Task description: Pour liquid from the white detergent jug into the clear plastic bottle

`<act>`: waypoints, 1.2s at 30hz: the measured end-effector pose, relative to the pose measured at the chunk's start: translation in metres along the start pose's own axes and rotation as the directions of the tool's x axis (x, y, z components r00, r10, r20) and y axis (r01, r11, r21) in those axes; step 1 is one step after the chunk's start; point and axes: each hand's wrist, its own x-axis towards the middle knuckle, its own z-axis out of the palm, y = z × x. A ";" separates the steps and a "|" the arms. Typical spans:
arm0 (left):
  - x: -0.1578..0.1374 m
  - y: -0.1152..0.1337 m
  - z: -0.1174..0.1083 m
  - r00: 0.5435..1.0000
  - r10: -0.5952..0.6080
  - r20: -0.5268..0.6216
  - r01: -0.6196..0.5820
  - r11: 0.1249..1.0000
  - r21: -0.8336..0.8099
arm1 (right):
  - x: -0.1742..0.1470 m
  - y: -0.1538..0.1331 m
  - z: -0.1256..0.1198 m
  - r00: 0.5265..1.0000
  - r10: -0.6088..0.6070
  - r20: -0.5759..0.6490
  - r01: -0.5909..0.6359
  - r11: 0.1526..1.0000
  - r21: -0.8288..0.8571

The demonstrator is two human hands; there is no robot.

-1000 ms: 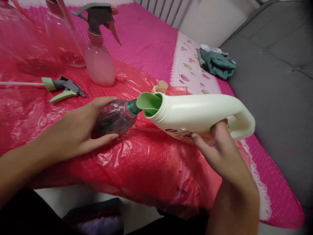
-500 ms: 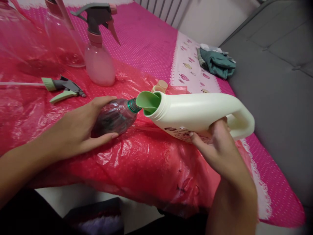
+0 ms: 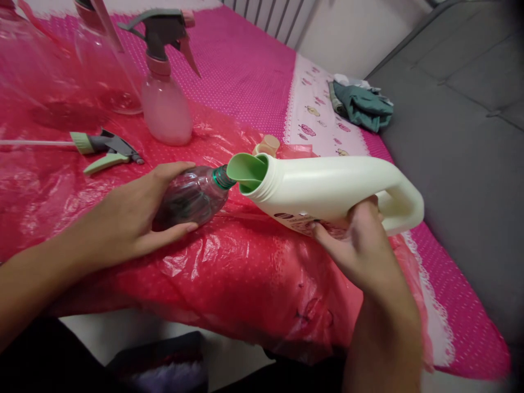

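My left hand is wrapped round a clear plastic bottle with a green threaded neck, tilted toward the right. In my right hand is a pale cream jug with a loop handle, lying nearly level. A green pouring spout sits in the jug's mouth, its lip right at the bottle's neck. Whether liquid is flowing I cannot tell. Some of my right fingers are hidden behind the jug.
Red plastic sheeting covers the near bed. A green-grey spray head lies at left; behind it stands a pink spray bottle beside other clear bottles. A cap rests behind the jug, and folded cloth lies near the grey headboard.
The jug and my right hand have shifted very slightly left. My left hand and the bottle stay almost where they were.
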 end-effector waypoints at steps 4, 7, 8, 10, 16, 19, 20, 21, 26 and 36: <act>0.000 -0.001 0.000 1.000 -0.012 0.007 0.012 1.000 0.007 | 0.000 -0.001 0.000 1.000 -0.023 -0.013 0.023 0.999 -0.031; 0.000 -0.001 0.000 1.000 -0.015 0.009 0.015 1.000 0.009 | 0.001 -0.002 -0.002 1.000 -0.027 0.008 0.028 0.999 -0.042; 0.000 -0.001 0.000 1.000 -0.017 0.006 0.017 1.000 0.011 | 0.001 -0.003 -0.003 1.000 -0.023 0.020 0.024 0.999 -0.041; 0.000 -0.001 0.000 1.000 -0.014 0.003 0.014 1.000 0.017 | 0.001 -0.004 -0.005 0.999 -0.023 0.042 0.025 0.999 -0.031; -0.001 0.000 0.000 1.000 -0.016 -0.007 0.017 0.999 0.030 | 0.001 -0.001 -0.008 0.996 -0.056 0.062 0.055 0.998 0.020; -0.001 0.001 -0.001 0.999 -0.027 0.017 0.027 0.999 0.021 | 0.000 0.000 -0.009 0.996 -0.047 0.077 0.046 0.999 0.013; -0.001 0.001 -0.001 0.999 -0.031 0.025 0.031 0.999 0.015 | 0.000 0.000 -0.009 0.996 -0.046 0.082 0.045 0.999 0.011; -0.001 0.001 -0.002 0.999 -0.034 0.029 0.033 0.999 0.010 | 0.000 0.000 -0.010 0.995 -0.045 0.086 0.044 0.999 0.010; -0.001 0.001 -0.002 1.000 -0.018 0.017 0.018 1.000 0.006 | 0.002 0.001 -0.014 0.991 -0.033 0.130 0.030 0.999 0.024; -0.001 0.002 -0.004 1.000 0.002 0.017 -0.002 1.000 -0.001 | 0.001 0.006 -0.010 0.996 -0.034 0.087 0.033 0.999 0.009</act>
